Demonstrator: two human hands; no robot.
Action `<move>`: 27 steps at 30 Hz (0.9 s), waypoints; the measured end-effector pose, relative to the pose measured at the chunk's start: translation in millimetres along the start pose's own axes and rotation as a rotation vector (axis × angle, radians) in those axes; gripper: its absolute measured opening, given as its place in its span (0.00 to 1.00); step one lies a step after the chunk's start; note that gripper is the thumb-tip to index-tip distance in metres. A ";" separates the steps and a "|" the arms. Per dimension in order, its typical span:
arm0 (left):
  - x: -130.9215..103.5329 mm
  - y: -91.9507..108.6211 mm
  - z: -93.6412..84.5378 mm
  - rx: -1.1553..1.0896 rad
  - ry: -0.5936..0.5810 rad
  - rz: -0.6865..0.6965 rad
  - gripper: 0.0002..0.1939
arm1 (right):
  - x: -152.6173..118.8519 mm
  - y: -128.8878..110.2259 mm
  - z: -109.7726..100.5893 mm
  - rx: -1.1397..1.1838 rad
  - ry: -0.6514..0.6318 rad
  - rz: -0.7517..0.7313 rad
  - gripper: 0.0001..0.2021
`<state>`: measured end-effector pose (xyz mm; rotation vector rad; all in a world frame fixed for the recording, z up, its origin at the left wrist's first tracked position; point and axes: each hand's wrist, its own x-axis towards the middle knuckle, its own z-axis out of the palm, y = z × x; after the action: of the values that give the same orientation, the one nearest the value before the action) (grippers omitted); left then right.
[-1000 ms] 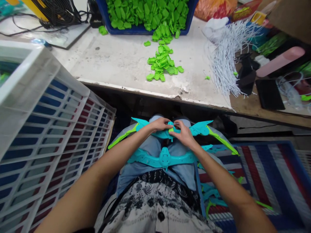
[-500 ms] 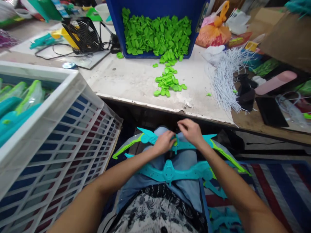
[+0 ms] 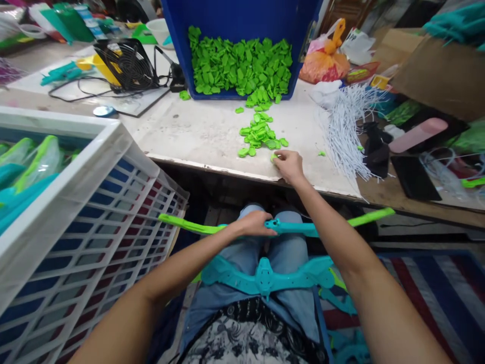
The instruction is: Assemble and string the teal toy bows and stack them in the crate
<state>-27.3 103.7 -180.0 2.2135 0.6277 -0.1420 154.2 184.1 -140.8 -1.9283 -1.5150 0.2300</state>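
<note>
Evidently both hands are occupied. The left hand (image 3: 256,224) is closed around the upper turquoise bow (image 3: 294,228), just left of its centre; the bow lies crosswise above the knees, below the front edge of the bench (image 3: 204,129), with a bright green limb showing at each end. The right hand (image 3: 290,166) reaches over that front edge, thumb and forefinger pinching a small green piece (image 3: 273,157) (whether the piece touches the bench top cannot be told). A loose cluster of green pieces (image 3: 259,132) lies just beyond the fingertips, trailing back toward the bench's rear, where a blue bin (image 3: 242,17), tipped with its opening forward, holds a large heap of similar parts.

A lower turquoise bow (image 3: 264,279) rests across the lap, nearer the body, apart from the first.

Toward the bench's front right corner: a bundle of white cords (image 3: 343,134), then a black phone (image 3: 416,178) and a pink bottle (image 3: 419,135). At the left part of the bench stands a black fan (image 3: 136,65). A white slatted crate (image 3: 131,194), holding turquoise and green items, stands by the bench's front left edge.
</note>
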 end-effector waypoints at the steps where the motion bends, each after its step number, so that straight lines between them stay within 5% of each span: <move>1: 4.7 -2.7 -5.3 -0.045 -0.057 -0.012 0.19 | -3.6 5.9 -4.8 -0.015 0.001 -0.003 0.15; 7: 24.9 -16.5 -14.2 -0.314 -0.168 -0.042 0.20 | -7.5 26.6 -18.9 -0.182 0.008 -0.294 0.11; 14: 27.4 -20.9 -11.8 -0.537 -0.200 -0.101 0.23 | 10.1 41.4 -37.8 -0.116 -0.326 -0.573 0.17; 18: 29.5 -22.6 -10.3 -0.594 -0.184 -0.116 0.22 | 3.3 36.8 -45.8 -0.136 -0.259 -0.598 0.12; 22: 28.5 -21.9 -8.5 -0.735 -0.186 -0.158 0.23 | -58.2 24.5 -54.5 -0.086 -0.108 -0.521 0.14; 27: 28.3 -19.4 -5.2 -0.883 -0.245 -0.214 0.25 | -175.5 28.0 -43.8 0.007 -0.197 -0.513 0.16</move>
<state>-12.6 129.2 -198.4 1.2573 0.6281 -0.1956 144.5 3.5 -169.0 -1.4781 -2.0751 0.1978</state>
